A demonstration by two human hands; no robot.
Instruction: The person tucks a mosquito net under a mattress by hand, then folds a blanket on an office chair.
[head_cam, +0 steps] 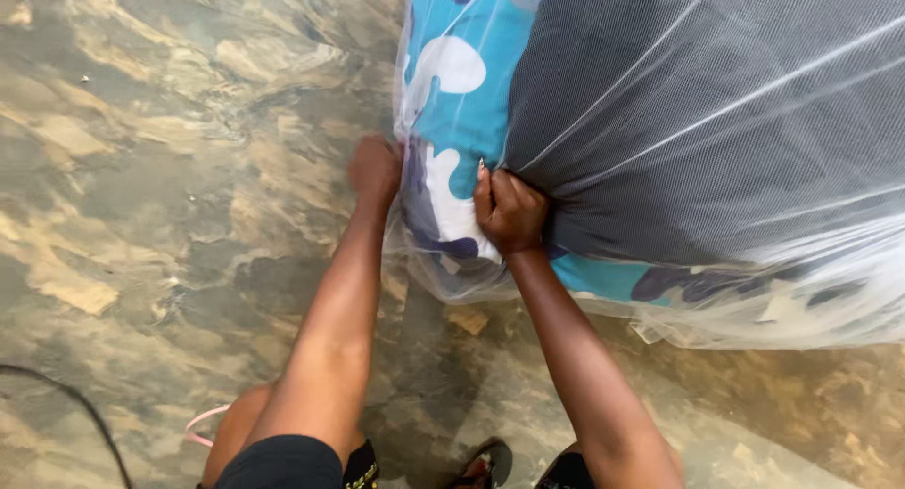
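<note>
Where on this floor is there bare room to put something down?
The marbled floor lies bare left of the left hand, up to the black cable. It is crowded at the mattress corner, where the right hand grips the white netting.

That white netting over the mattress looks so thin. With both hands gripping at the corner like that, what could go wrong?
The netting is sheer and pulled into taut creases, so it might tear where the right hand bunches it. The left hand grips at the corner of the patterned mattress, where its hold could slip. Loose netting pools on the floor near the sandal and might catch underfoot.
</note>
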